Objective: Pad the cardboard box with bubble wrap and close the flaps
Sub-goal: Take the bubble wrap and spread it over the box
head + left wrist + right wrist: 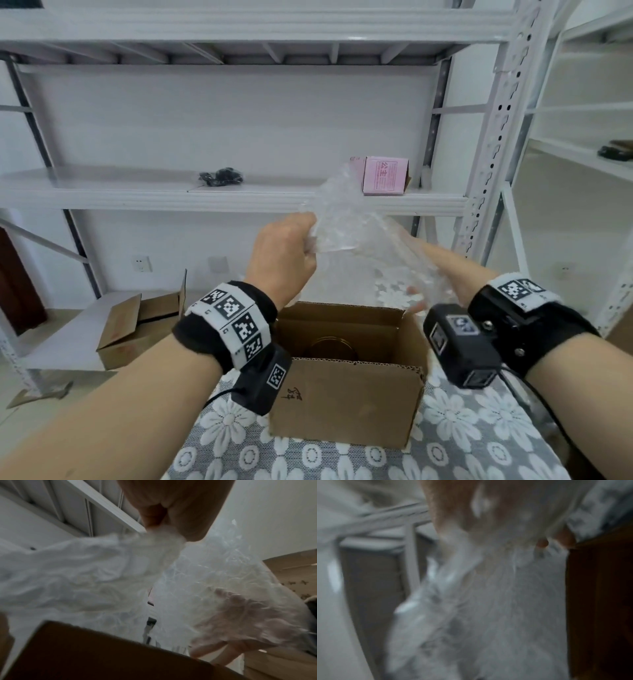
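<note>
Bubble wrap: clear sheet, crumpled, held up in the middle of the head view above the open box; you hold it between both hands, and its upper edge reaches up in front of the shelf.
Your left hand: centre of the head view, fingers curled, gripping the sheet's left part; the left wrist view shows the fingers bunching the plastic into a pinch at the top of the frame.
Your right hand: right of centre, lower than the left, under and behind the sheet and seen through the plastic; fingers seem loosely spread, but the right wrist view is too blurred to tell whether they grip.
Cardboard box: brown box, lower centre of the head view, standing on the patterned cloth, flaps raised and open; a round brownish object lies inside, too dim to identify.
Tablecloth: grey cloth with white flowers, across the lower part of the frame.
Shelving: white metal rack across the upper half; a pink carton sits on it right of centre, a small black bundle left of centre.
Second box: another open cardboard box at the left edge, on a low shelf.
</note>
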`<state>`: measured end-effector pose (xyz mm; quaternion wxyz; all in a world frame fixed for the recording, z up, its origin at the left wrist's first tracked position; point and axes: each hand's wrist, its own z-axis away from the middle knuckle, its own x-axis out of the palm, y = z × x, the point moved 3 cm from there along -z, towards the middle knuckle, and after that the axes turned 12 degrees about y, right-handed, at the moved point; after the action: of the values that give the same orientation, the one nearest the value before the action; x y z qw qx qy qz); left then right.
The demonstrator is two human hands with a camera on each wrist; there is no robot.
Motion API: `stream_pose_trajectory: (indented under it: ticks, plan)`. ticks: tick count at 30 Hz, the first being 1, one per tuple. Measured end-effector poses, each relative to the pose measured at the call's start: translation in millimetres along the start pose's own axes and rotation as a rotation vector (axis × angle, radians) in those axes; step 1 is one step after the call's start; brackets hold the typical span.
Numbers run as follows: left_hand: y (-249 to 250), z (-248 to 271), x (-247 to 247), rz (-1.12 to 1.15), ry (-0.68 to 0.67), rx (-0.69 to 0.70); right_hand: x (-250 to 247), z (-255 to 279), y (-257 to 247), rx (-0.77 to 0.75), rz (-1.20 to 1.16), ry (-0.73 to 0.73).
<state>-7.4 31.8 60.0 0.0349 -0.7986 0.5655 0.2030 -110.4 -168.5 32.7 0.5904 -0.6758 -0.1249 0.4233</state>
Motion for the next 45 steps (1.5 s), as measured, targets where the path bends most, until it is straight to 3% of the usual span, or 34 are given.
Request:
stream_pose_trajectory:
  ticks: [2,4,7,8,9,10,12,13,15,19,22,24,29,32,34,36,38,39,42,45]
  plan:
    - [7,1,7,0.047,-0.123,-0.076,6,3,2,0.125,-0.21,-0.138]
    - [18,6,17,0.142,-0.408,-0.116,10,4,-4,0.128,-0.28,-0.143]
    - [27,12,19,0.329,-0.987,-0.269,10,11,-17,-0.006,-0.26,-0.038]
    - [23,11,17,0.435,-1.116,-0.373,11,11,-18,-0.078,-0.22,-0.017]
    - [15,6,15,0.549,-1.133,-0.507,11,12,-19,-0.152,-0.166,0.011]
    - [6,-3,12,0.651,-1.029,-0.645,11,14,-22,-0.232,-0.112,0.053]
    - [-20,-24,10,0.689,-0.622,-0.827,8,15,-26,-0.411,0.004,0.148]
    - [-31,-33,8,0.646,-0.446,-0.85,7,14,-29,-0.501,0.075,0.176]
    - [-41,-50,3,0.544,-0.299,-0.77,5,17,-36,-0.679,0.176,0.232]
    - [-37,-88,-7,0.366,-0.372,-0.457,1,22,-51,-0.993,0.359,0.432]
    - [-28,-100,-6,0.223,-0.542,-0.291,-1,15,-55,-1.012,0.338,0.505]
    - [-22,-99,-3,0.187,-0.56,-0.305,-4,8,-56,-0.944,0.311,0.581]
    - [-23,-89,1,0.222,-0.321,-0.366,-26,-11,-45,-0.507,0.058,0.758]
    - [-25,-87,-1,0.053,-0.255,-0.289,-28,-16,-39,-0.383,0.176,0.757]
    - [-16,-85,-2,-0.092,-0.285,-0.145,-19,-7,-48,-0.591,0.339,0.818]
    - [-4,-84,-1,-0.183,-0.364,-0.058,-5,15,-68,-0.966,0.378,0.86]
    - [7,-82,3,-0.226,-0.447,-0.025,10,31,-85,-1.279,0.426,0.809]
    - [12,-81,6,-0.244,-0.489,-0.011,17,36,-91,-1.363,0.465,0.726]
    - [21,-76,14,-0.305,-0.586,0.022,26,42,-97,-1.368,0.469,0.493]
    - [23,-73,9,-0.317,-0.561,-0.001,18,53,-104,-1.418,0.368,0.487]
